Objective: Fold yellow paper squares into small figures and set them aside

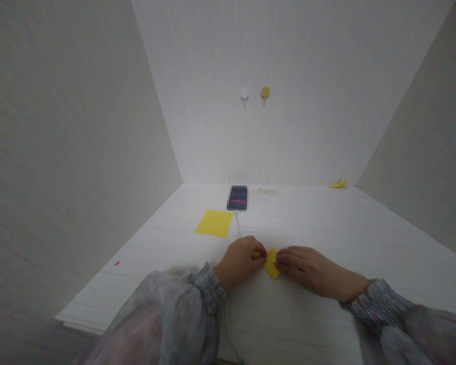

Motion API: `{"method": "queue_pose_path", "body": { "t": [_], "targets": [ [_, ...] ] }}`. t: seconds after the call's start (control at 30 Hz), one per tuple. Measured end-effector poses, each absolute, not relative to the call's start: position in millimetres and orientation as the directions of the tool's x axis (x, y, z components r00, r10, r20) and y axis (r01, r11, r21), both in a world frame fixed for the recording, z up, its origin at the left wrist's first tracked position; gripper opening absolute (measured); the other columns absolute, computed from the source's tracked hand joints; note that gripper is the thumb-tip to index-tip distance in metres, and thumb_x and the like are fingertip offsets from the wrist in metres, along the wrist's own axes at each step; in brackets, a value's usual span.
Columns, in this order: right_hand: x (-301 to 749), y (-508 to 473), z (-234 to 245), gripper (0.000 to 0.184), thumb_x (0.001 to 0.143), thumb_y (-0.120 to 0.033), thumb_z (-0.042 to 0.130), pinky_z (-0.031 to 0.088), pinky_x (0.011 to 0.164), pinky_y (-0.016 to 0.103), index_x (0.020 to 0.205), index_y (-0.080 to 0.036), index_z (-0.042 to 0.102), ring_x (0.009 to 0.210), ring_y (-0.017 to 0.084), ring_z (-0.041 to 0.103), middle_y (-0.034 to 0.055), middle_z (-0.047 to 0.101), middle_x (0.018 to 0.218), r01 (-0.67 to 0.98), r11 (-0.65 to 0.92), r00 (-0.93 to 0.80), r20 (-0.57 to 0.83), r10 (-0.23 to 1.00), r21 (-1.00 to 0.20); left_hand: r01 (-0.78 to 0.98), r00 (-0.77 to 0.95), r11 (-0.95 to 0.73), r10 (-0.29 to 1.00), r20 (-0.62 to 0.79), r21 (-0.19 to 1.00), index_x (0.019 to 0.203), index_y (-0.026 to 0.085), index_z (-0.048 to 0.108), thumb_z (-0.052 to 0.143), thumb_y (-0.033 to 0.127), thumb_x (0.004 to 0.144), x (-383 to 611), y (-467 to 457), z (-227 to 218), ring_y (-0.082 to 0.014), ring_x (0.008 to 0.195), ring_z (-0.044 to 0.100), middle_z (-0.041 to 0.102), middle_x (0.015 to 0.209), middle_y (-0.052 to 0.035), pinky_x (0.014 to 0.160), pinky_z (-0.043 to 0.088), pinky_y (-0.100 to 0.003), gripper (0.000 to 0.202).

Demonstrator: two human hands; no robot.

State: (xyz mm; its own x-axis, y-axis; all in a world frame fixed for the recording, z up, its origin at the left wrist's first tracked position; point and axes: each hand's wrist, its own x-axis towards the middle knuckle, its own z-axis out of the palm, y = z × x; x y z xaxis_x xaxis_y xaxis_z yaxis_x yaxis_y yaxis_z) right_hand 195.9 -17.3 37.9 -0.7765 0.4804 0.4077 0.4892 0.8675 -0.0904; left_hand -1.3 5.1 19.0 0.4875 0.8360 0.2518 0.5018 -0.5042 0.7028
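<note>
A small folded piece of yellow paper [272, 264] lies on the white table between my two hands. My left hand [240, 259] is closed, with thumb and forefinger pinching the paper's left end. From the other side, the fingers of my right hand [304, 266] are pressed together on its right edge, covering part of it. A flat square sheet of yellow paper [214, 223] rests farther back, to the left.
A phone [237, 197] with a white cable [238, 226] lies near the back wall; the cable passes under my left arm. A folded yellow paper shape [339, 183] sits in the back right corner. White [244, 94] and yellow hooks [265, 93] are on the wall. A red scrap [117, 263] lies left.
</note>
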Motion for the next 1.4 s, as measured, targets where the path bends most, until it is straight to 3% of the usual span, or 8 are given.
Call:
{"method": "queue_pose_path", "body": {
  "t": [0.07,0.17,0.27,0.37,0.6,0.77,1.0,1.4],
  "targets": [
    [196,-17,37,0.026,0.087,-0.026,0.034,0.047,0.068,0.026,0.087,-0.021,0.060,0.074,0.013,0.058,0.0034,0.063,0.081,0.501,0.855,-0.771,0.380,0.511,-0.132,0.526,0.528,-0.613,0.779,0.338,0.590,0.073,0.019,0.064,0.055,0.017,0.065,-2,3,24,-0.0171,0.081,0.048,0.055,0.087,-0.0061,0.072,0.039,-0.028,0.013],
    [199,-17,34,0.025,0.086,-0.025,0.035,0.046,0.070,0.027,0.091,-0.021,0.059,0.079,0.014,0.057,0.0041,0.062,0.085,0.496,0.852,-0.776,0.355,0.521,-0.166,0.468,0.650,-0.730,0.666,0.366,0.498,0.073,0.018,0.064,0.051,0.013,0.068,-1,2,28,-0.0174,0.082,0.047,0.055,0.083,-0.0073,0.075,0.038,-0.029,0.015],
    [201,-17,33,0.023,0.085,-0.022,0.037,0.045,0.071,0.028,0.091,-0.019,0.059,0.081,0.014,0.054,0.0057,0.059,0.088,0.481,0.854,-0.792,0.320,0.521,-0.200,0.407,0.728,-0.765,0.602,0.328,0.499,0.079,0.015,0.063,0.046,0.008,0.069,-1,2,28,-0.0159,0.079,0.049,0.057,0.080,-0.0074,0.074,0.039,-0.026,0.021],
    [203,-16,33,0.021,0.085,-0.022,0.038,0.044,0.070,0.028,0.087,-0.018,0.059,0.079,0.014,0.052,0.0064,0.056,0.085,0.483,0.825,-0.769,0.308,0.561,-0.294,0.418,0.734,-0.742,0.616,0.287,0.524,0.082,0.015,0.061,0.046,0.009,0.068,-2,1,27,-0.0151,0.077,0.051,0.057,0.082,-0.0070,0.072,0.040,-0.024,0.022],
    [202,-12,29,0.018,0.084,-0.024,0.041,0.043,0.072,0.028,0.081,-0.018,0.057,0.078,0.014,0.049,0.0052,0.053,0.082,0.505,0.748,-0.725,0.259,0.638,-0.430,0.425,0.734,-0.747,0.615,0.288,0.510,0.081,0.016,0.062,0.053,0.030,0.070,-4,-2,30,-0.0151,0.077,0.053,0.058,0.083,-0.0065,0.070,0.040,-0.023,0.019],
    [199,-12,29,0.016,0.083,-0.022,0.041,0.041,0.072,0.030,0.080,-0.017,0.056,0.078,0.015,0.048,0.0048,0.052,0.081,0.525,0.719,-0.712,0.227,0.664,-0.456,0.460,0.739,-0.741,0.625,0.252,0.488,0.079,0.017,0.062,0.055,0.046,0.067,-2,-5,33,-0.0155,0.077,0.052,0.058,0.083,-0.0053,0.070,0.039,-0.025,0.032],
    [200,-16,35,0.011,0.082,-0.019,0.041,0.041,0.070,0.030,0.078,-0.019,0.052,0.075,0.016,0.047,0.0040,0.051,0.080,0.553,0.678,-0.703,0.166,0.692,-0.484,0.496,0.737,-0.734,0.638,0.223,0.463,0.080,0.017,0.060,0.046,0.026,0.075,-3,-4,29,-0.0135,0.079,0.051,0.058,0.084,-0.0037,0.071,0.039,-0.023,0.018],
    [193,-23,44,0.011,0.079,-0.014,0.040,0.038,0.069,0.032,0.073,-0.018,0.049,0.073,0.017,0.046,0.0042,0.051,0.078,0.664,0.624,-0.638,0.125,0.760,-0.411,0.525,0.692,-0.701,0.682,0.237,0.483,0.071,0.015,0.056,0.046,0.020,0.073,0,-4,27,-0.0119,0.071,0.050,0.056,0.077,-0.0026,0.066,0.039,-0.022,0.012]
  ]
}}
